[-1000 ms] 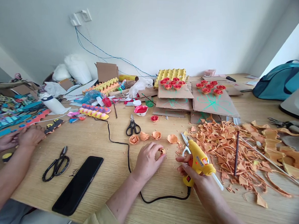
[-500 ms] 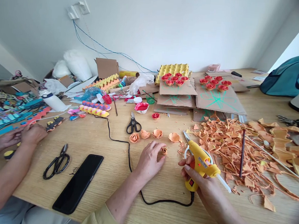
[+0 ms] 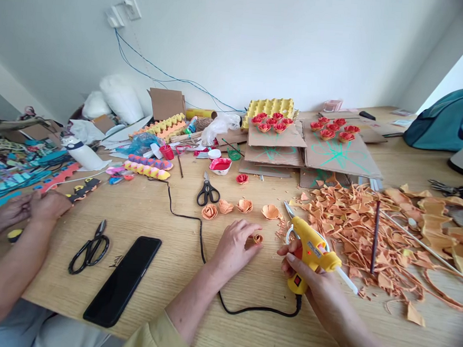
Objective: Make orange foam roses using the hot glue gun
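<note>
My left hand point(image 3: 235, 248) is closed with its fingertips on a small, rolled orange flower bud point(image 3: 257, 240), just above the tabletop. My right hand point(image 3: 304, 274) is wrapped round the handle of a yellow glue gun point(image 3: 314, 248). A red light glows on the gun's side, and a white glue stick point(image 3: 346, 280) pokes out of its back. The nozzle points up and left, away from the bud. Beyond my hands stand several orange flowers point(image 3: 245, 205) in a row, with a small red flower point(image 3: 242, 179) behind them.
Orange scraps point(image 3: 354, 229) are heaped on the right. Black-handled scissors point(image 3: 208, 190), a second pair of scissors point(image 3: 89, 251) and a phone point(image 3: 123, 282) lie to the left. Red flowers stand on cardboard point(image 3: 344, 155) at the back. A co-worker's hands point(image 3: 49, 205) are at far left.
My left hand has shifted slightly right with the flower bud, whose rolled top has turned more towards me. The glue gun has barely moved.
</note>
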`<act>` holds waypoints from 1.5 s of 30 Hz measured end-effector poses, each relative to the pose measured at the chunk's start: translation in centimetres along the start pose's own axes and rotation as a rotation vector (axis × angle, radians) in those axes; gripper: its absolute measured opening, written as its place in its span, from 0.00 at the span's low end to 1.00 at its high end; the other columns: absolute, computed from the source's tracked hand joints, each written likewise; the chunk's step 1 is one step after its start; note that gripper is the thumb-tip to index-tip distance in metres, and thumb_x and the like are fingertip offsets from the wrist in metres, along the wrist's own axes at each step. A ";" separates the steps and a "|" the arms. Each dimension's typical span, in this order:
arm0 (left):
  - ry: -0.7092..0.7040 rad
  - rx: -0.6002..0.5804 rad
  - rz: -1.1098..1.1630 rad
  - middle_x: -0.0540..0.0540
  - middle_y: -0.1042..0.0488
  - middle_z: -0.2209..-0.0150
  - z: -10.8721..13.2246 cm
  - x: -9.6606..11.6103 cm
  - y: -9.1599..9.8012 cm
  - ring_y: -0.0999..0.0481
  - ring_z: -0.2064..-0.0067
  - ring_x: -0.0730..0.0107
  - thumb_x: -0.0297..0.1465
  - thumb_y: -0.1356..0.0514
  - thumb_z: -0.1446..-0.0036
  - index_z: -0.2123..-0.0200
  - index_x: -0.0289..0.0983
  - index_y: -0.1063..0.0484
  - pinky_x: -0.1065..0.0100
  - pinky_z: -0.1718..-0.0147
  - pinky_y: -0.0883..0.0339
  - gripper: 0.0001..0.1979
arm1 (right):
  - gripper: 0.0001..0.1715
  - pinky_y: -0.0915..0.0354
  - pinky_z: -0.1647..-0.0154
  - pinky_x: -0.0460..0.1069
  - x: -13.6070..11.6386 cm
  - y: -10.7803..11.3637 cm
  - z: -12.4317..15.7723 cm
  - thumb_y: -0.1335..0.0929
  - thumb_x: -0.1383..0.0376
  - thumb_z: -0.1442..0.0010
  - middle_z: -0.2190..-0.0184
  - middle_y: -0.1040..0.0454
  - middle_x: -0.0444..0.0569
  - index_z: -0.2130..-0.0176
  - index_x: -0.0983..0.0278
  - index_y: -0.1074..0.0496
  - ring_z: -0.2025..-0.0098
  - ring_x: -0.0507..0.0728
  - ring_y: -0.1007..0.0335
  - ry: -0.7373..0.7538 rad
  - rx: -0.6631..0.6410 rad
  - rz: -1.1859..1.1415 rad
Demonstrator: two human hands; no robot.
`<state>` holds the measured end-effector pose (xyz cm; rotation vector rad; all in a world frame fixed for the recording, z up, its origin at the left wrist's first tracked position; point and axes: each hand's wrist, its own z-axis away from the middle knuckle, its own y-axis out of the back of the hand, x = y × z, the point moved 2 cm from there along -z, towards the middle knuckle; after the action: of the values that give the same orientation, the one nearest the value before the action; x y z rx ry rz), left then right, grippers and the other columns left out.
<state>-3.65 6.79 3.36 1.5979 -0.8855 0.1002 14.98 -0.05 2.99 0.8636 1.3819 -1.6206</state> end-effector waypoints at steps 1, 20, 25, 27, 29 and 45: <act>0.005 -0.011 0.005 0.45 0.24 0.59 0.0 0.0 0.0 0.24 0.55 0.59 0.27 0.32 0.44 0.50 0.40 0.24 0.59 0.54 0.29 0.17 | 0.17 0.38 0.68 0.48 0.0 0.0 -0.1 0.22 0.56 0.46 0.63 0.24 0.45 0.63 0.59 0.28 0.69 0.52 0.33 0.002 0.001 0.001; -0.024 0.005 0.273 0.45 0.23 0.58 -0.2 1.0 0.8 0.24 0.57 0.63 0.23 0.34 0.45 0.55 0.38 0.23 0.64 0.55 0.30 0.13 | 0.15 0.35 0.66 0.49 0.1 0.1 -0.2 0.22 0.57 0.47 0.61 0.24 0.46 0.64 0.57 0.26 0.68 0.53 0.33 -0.007 0.009 -0.004; -0.074 0.021 0.455 0.48 0.25 0.64 0.1 2.4 1.7 0.26 0.62 0.68 0.26 0.32 0.47 0.60 0.37 0.24 0.68 0.61 0.33 0.10 | 0.15 0.35 0.68 0.50 -0.1 -0.3 -0.3 0.21 0.57 0.48 0.62 0.24 0.46 0.66 0.58 0.27 0.69 0.52 0.33 0.014 0.014 -0.003; -0.099 0.017 0.529 0.48 0.26 0.65 0.3 2.9 1.9 0.26 0.62 0.68 0.28 0.31 0.47 0.61 0.37 0.24 0.68 0.61 0.33 0.09 | 0.16 0.36 0.68 0.50 -0.2 -0.7 -0.3 0.21 0.57 0.48 0.64 0.23 0.45 0.66 0.58 0.28 0.71 0.52 0.33 0.020 0.007 0.001; -0.114 0.000 0.575 0.47 0.26 0.65 0.5 3.4 2.0 0.27 0.62 0.67 0.32 0.31 0.46 0.63 0.37 0.25 0.68 0.62 0.33 0.09 | 0.17 0.37 0.69 0.49 -0.3 -1.0 -0.3 0.21 0.58 0.49 0.67 0.25 0.43 0.66 0.58 0.29 0.72 0.52 0.34 0.028 -0.013 0.005; -0.262 0.045 0.579 0.46 0.27 0.65 0.9 3.9 1.6 0.27 0.62 0.66 0.41 0.33 0.41 0.64 0.37 0.25 0.67 0.61 0.32 0.13 | 0.16 0.38 0.65 0.48 0.5 -0.9 -0.2 0.22 0.59 0.47 0.68 0.28 0.41 0.64 0.57 0.29 0.66 0.54 0.33 0.051 -0.114 -0.068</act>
<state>-2.27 4.19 6.49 1.3708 -1.5433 0.3245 13.95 0.13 2.95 0.8030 1.5387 -1.5629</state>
